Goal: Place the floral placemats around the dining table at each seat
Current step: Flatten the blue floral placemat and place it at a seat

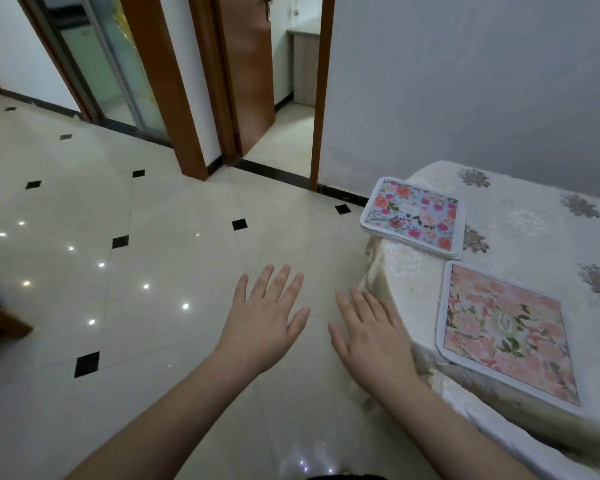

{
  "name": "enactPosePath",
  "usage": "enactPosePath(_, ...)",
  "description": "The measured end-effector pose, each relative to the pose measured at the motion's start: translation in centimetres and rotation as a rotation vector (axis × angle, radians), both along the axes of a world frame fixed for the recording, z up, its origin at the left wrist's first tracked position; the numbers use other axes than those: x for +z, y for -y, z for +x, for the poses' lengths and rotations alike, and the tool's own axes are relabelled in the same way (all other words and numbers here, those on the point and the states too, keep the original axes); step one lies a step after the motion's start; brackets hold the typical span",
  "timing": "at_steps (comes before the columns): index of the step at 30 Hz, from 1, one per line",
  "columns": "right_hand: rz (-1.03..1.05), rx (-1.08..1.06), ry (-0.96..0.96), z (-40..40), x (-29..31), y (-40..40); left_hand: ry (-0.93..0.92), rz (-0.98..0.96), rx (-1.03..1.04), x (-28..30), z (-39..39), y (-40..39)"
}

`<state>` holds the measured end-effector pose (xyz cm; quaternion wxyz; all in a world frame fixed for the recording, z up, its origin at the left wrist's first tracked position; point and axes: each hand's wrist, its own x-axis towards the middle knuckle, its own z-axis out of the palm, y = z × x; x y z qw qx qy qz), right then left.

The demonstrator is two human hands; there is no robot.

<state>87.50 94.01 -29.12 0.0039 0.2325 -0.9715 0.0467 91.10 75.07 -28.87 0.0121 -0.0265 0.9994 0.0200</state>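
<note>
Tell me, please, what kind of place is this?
Most likely a dining area in a home: a table under an embroidered tablecloth with floral placemats, a glossy tiled floor, and wooden doors into other rooms.

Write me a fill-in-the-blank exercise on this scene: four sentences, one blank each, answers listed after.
1. Both the left hand and the right hand are empty, with fingers spread ____.
2. The pink placemat lies as a single mat, while the blue placemats lie in a ____.
3. The stack juts out over the table's ____.
4. The tablecloth covers the table; the floor has small ____ diamond tiles.

Answers: open; stack; edge; black
</note>
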Motion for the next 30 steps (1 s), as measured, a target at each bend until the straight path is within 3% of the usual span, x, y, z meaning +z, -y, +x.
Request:
enactPosePath(19, -0.057, 0.147, 0.013, -12.6, -1.0, 0.9, -0.002, -0.021, 0.043, 0.2, -10.2, -0.9)
enactPosePath(30, -0.037, 0.172, 0.041, -18.0, -1.7, 6.5, -0.007, -0.033, 0.131, -0.5, -14.2, 4.1)
